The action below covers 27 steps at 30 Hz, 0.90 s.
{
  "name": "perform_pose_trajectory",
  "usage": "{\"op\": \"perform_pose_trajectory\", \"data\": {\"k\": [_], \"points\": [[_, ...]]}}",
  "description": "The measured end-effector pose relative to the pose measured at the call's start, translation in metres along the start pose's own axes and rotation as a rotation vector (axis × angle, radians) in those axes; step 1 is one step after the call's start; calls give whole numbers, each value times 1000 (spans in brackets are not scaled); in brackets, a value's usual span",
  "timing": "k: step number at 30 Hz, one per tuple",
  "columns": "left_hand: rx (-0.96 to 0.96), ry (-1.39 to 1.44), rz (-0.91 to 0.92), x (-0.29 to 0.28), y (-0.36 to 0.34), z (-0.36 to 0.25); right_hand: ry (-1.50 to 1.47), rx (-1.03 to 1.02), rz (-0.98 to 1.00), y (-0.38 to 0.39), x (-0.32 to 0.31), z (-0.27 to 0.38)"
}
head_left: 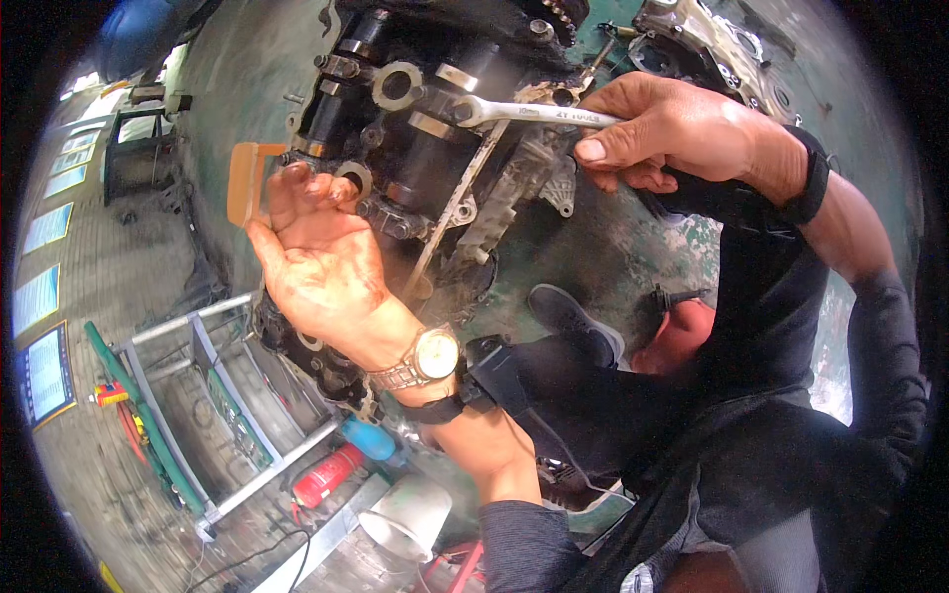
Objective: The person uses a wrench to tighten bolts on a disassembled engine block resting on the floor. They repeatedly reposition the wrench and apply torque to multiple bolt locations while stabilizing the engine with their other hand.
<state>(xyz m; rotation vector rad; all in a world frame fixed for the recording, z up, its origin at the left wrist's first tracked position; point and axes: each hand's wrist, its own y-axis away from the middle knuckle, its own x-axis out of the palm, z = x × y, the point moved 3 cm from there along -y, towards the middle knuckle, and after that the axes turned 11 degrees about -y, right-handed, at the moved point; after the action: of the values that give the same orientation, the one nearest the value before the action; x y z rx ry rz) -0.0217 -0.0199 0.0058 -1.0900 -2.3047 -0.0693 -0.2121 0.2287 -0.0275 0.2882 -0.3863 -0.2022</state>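
Note:
A dark, greasy engine block point(415, 148) with round bearing caps fills the upper middle of the head view. My right hand point(672, 133) is closed around the handle of a silver combination wrench point(524, 112), whose ring end sits on a bolt on top of the engine. My left hand point(316, 257), wearing a metal wristwatch point(430, 358), is open with its palm up against the left side of the engine. Its fingertips touch the block beside an orange plastic piece point(247, 183).
A metal frame stand point(198, 395) lies at the lower left with a red cylinder point(326, 474) and a white bucket point(405, 519) beside it. My shoe point(573, 321) rests on the green, worn floor below the engine. Another engine part point(712, 44) sits at the top right.

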Motion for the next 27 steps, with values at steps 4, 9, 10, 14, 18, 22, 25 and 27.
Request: {"op": "perform_pose_trajectory", "data": {"k": [4, 9, 10, 14, 18, 22, 25, 27], "points": [[-22, 121, 16, 2, 0, 1, 29, -19, 14, -1, -5, -1], [-59, 69, -93, 2, 0, -1, -2, 18, -4, -2, -4, -6], [-29, -4, -14, 7, 0, -2, -33, 23, 2, -2, -3, -6], [68, -309, -35, 25, 1, 5, 4, 12, -9, 0, -1, -6], [161, -606, -60, 47, 4, 11, 20, 1, -32, 0, 0, -6], [150, -804, -77, 63, 9, 17, 31, -5, -48, 0, 2, -6], [180, -1108, 21, 73, 14, 21, 8, 10, -18, -1, 2, -6], [138, -1165, 36, 75, 14, 26, -6, 23, -14, 1, 2, -6]]}}
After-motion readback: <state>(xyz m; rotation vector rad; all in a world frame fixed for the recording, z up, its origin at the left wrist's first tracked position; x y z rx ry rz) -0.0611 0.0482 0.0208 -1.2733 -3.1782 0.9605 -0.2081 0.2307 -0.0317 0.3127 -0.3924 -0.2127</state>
